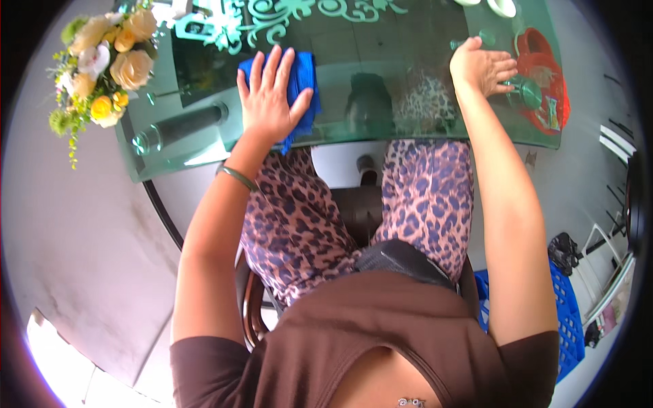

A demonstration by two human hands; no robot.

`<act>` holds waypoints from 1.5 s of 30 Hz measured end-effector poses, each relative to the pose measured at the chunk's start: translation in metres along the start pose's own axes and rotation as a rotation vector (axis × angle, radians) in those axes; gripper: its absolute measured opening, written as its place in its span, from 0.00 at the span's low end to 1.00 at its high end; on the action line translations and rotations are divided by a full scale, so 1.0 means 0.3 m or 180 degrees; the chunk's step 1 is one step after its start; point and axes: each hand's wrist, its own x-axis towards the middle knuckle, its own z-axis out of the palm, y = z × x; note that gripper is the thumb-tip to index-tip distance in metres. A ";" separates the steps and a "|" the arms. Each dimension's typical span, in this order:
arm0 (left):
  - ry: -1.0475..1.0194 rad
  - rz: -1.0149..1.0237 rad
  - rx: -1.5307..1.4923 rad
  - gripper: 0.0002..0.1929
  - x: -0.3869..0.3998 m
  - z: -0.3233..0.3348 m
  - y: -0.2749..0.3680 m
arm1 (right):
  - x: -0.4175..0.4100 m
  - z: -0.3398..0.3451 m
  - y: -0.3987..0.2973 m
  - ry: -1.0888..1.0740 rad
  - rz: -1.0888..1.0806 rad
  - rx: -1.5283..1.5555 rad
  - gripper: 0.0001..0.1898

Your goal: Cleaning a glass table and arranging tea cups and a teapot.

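My left hand [269,97] lies flat with spread fingers on a folded blue cloth [306,84]. The cloth rests on a green-tinted glass table [336,97], and one corner hangs over its front edge. My palm hides part of it. At the right side of the table is my right hand [482,69], tilted on its side with the fingers extended and nothing in them. Whether it touches the glass is hard to tell. Just beyond its fingertips, a red basket [535,43] with small packets shows at the table's right end.
Artificial flowers [109,66] stand at the far left. White dishes [502,7] sit at the far right edge. A cylindrical table leg [178,127] shows through the glass. Beside my chair [253,303], on the right, is a blue plastic basket [569,321] with a black bag [563,252] near it.
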 end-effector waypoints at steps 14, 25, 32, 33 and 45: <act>0.0152 -0.0856 0.0297 0.37 0.360 0.067 -0.197 | -0.022 0.003 0.006 0.0092 0.0036 -0.0463 0.40; 0.0304 -0.0886 0.0207 0.36 0.482 0.075 -0.159 | -0.030 0.007 -0.015 0.0048 0.0054 -0.0424 0.39; -0.0343 0.0431 -0.0263 0.36 0.070 -0.013 0.142 | -0.031 0.013 -0.011 0.0004 0.0097 -0.0460 0.39; -0.0481 0.0438 -0.0278 0.36 0.066 -0.030 0.142 | -0.032 0.013 -0.010 -0.0002 0.0084 -0.0439 0.39; 0.0258 -0.0606 -0.0086 0.34 0.593 0.057 -0.128 | -0.034 0.003 -0.001 0.0043 -0.0016 -0.0627 0.39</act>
